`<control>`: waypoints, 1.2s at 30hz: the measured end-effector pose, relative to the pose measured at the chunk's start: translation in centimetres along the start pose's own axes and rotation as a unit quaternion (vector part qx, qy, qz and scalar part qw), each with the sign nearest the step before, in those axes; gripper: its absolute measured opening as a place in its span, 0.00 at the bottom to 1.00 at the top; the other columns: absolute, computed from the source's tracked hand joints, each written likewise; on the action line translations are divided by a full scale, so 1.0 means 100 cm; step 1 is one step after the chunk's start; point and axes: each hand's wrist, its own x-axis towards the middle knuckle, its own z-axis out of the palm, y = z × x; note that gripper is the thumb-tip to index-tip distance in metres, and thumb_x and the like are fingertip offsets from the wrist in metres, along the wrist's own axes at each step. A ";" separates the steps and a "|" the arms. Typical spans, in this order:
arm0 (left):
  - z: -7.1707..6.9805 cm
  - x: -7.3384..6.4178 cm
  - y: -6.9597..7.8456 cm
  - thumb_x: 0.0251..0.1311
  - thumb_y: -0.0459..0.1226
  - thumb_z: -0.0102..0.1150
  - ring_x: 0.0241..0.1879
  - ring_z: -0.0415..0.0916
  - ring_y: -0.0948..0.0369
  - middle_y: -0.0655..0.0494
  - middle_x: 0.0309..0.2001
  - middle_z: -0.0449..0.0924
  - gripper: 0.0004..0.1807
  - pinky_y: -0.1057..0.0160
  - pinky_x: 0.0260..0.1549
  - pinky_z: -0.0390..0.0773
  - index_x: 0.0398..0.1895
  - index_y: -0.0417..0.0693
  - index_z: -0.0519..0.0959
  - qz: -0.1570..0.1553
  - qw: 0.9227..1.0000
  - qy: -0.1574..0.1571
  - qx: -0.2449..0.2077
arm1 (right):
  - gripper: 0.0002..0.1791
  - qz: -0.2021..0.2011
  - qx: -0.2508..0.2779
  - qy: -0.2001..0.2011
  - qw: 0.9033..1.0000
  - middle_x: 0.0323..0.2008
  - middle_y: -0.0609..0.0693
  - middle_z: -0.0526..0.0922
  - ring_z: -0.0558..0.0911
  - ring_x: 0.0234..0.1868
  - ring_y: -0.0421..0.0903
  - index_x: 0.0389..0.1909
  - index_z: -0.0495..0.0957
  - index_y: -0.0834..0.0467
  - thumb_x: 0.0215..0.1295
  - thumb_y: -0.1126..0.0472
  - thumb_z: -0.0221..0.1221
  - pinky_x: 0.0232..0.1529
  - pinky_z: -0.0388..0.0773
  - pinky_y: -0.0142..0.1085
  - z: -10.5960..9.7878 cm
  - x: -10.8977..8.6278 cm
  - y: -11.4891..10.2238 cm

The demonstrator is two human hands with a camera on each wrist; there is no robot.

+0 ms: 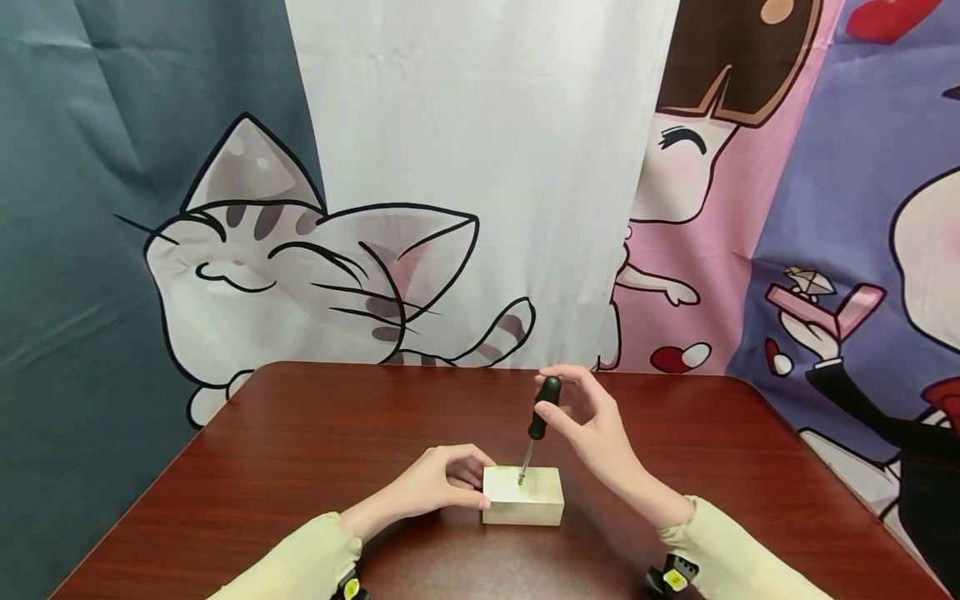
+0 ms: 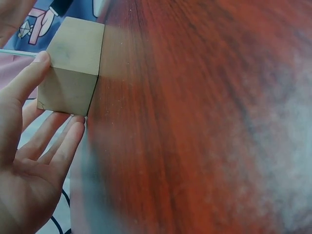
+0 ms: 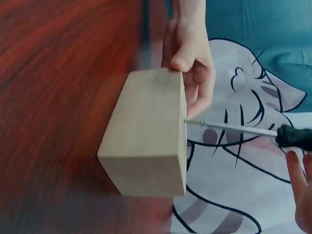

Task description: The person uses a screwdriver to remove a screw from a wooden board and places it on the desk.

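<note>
A pale wooden block (image 1: 522, 512) rests on the table. My left hand (image 1: 433, 485) grips its left end, the thumb on the near face and the fingers behind. From the block's top a screw (image 3: 194, 122) sticks up, with part of its thread showing. On the screw's head stands the tip of a screwdriver (image 1: 548, 398) with a black handle and bare metal shaft, tilted slightly to the right. The handle is held in my right hand (image 1: 600, 429), thumb on the near side and fingers curled around the far side.
The dark red wooden table (image 1: 337, 408) spreads out around the block. Behind it hangs a cloth backdrop (image 1: 480, 108) with a cartoon cat and figures. A strapped black device (image 1: 673, 575) sits on the right wrist, another (image 1: 349, 587) on the left.
</note>
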 end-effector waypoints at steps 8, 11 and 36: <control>0.000 0.000 0.000 0.52 0.42 0.75 0.42 0.84 0.64 0.54 0.43 0.85 0.21 0.70 0.43 0.84 0.50 0.57 0.81 0.002 1.000 -0.003 0.001 | 0.23 0.010 -0.012 0.038 0.999 0.33 0.43 0.84 0.83 0.26 0.43 0.57 0.75 0.54 0.61 0.72 0.64 0.30 0.81 0.34 0.005 -0.001 -0.005; -0.001 0.000 0.001 0.52 0.41 0.75 0.42 0.83 0.65 0.54 0.43 0.85 0.21 0.70 0.44 0.84 0.50 0.57 0.81 0.000 1.000 -0.004 0.001 | 0.22 0.009 -0.011 0.039 0.999 0.32 0.42 0.84 0.84 0.29 0.43 0.56 0.76 0.54 0.61 0.71 0.65 0.33 0.82 0.33 0.004 -0.001 -0.006; -0.001 -0.001 0.004 0.51 0.40 0.75 0.43 0.84 0.60 0.49 0.42 0.86 0.21 0.69 0.43 0.84 0.50 0.52 0.83 0.004 1.000 -0.006 -0.006 | 0.23 -0.010 0.003 0.043 0.999 0.45 0.44 0.79 0.84 0.35 0.40 0.59 0.70 0.57 0.65 0.70 0.62 0.36 0.82 0.30 0.007 -0.003 0.000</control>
